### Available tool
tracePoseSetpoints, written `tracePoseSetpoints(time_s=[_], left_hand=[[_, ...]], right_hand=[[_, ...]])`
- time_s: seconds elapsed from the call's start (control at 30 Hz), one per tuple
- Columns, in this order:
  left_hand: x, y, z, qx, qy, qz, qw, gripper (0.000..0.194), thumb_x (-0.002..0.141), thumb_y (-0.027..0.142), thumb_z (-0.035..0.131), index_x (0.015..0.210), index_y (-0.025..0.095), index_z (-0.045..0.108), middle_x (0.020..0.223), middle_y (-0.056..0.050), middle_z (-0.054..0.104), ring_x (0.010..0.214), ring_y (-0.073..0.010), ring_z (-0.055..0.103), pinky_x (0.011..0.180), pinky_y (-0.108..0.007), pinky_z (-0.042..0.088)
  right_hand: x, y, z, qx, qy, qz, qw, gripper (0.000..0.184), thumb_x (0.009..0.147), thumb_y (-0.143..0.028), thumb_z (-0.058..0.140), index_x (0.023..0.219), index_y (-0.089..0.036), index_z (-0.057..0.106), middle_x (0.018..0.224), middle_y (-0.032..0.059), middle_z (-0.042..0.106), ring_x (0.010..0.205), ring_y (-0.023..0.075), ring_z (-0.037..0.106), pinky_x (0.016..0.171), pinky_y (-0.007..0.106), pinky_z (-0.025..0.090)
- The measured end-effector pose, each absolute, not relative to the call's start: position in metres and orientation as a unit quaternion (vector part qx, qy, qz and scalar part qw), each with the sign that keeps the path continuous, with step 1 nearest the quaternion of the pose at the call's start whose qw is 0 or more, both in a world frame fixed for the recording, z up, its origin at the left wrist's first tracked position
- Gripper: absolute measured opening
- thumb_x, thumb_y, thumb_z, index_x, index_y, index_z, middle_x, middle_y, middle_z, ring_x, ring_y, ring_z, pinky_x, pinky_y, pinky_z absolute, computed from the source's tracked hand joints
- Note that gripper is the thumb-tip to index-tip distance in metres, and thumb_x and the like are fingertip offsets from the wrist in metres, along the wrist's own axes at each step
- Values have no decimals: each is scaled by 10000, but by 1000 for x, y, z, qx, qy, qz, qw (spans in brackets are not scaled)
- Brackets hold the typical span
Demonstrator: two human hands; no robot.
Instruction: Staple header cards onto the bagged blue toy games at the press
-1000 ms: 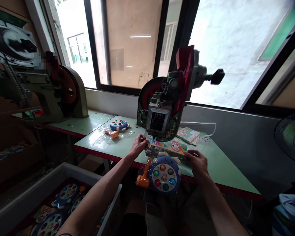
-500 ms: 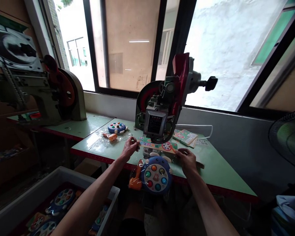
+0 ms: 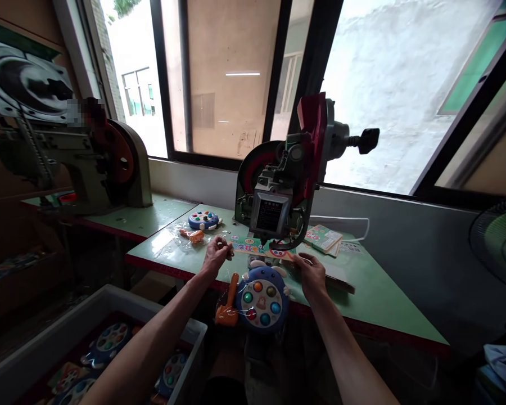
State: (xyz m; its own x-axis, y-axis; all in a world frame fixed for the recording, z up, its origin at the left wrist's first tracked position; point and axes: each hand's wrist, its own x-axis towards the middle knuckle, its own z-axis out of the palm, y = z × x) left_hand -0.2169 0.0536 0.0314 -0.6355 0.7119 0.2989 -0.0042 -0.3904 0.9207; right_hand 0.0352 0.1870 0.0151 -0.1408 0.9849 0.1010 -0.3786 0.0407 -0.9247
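Observation:
A printed header card (image 3: 248, 247) stretches between my two hands beneath the head of a red and grey stapling machine (image 3: 274, 208). My left hand (image 3: 217, 254) pinches its left end, and my right hand (image 3: 311, 273) grips its right end. Below the card hangs a clear plastic bag holding a blue round toy (image 3: 262, 301) with coloured buttons and an orange toy hammer (image 3: 230, 306). How the bag's top meets the card is hard to make out.
Another blue toy (image 3: 203, 220) and an orange hammer (image 3: 194, 236) in plastic lie on the green table (image 3: 388, 298). Printed cards (image 3: 324, 238) are stacked to the right. A grey bin (image 3: 200, 337) with packed toys stands at lower left; a second machine (image 3: 109, 157) and a fan (image 3: 500, 236) flank the sides.
Both hands have shifted slightly left with the card and the hanging toy, so more of the card's right part sits under the machine head. The view has also moved a little.

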Motion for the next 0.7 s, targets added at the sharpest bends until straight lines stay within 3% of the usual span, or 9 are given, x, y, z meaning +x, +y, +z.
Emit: tracePoseSetpoints(time_s=[0.17,0.33,0.5,0.7], left_hand=[[-225,46,28,327,496,775,215,394,654,380,816,778,224,477,539,70,615,454,-102,566,456,-211,444],[-245,25,31,298,508,785,191,447,592,381,857,754,219,473,537,87,587,473,-108,594,460,-208,456],[-255,5,37,280,520,786,185,475,559,372,888,752,209,486,572,79,599,487,-110,608,462,-213,462],[-257,0,37,269,519,787,198,495,560,376,914,763,209,495,553,65,626,502,-118,621,480,-212,477]], right_hand=[[34,156,-3,-315,-533,616,487,517,640,-613,852,924,-186,783,858,82,809,800,245,751,671,326,580],[11,136,-14,-306,-593,581,466,437,662,-614,830,722,-183,788,721,53,773,708,212,706,689,321,543],[-10,130,-14,-303,-610,566,464,416,737,-601,773,707,-186,777,720,55,768,713,214,695,702,327,533],[-13,126,-16,-305,-611,568,460,444,734,-632,748,734,-188,759,753,64,769,717,216,687,676,326,537]])
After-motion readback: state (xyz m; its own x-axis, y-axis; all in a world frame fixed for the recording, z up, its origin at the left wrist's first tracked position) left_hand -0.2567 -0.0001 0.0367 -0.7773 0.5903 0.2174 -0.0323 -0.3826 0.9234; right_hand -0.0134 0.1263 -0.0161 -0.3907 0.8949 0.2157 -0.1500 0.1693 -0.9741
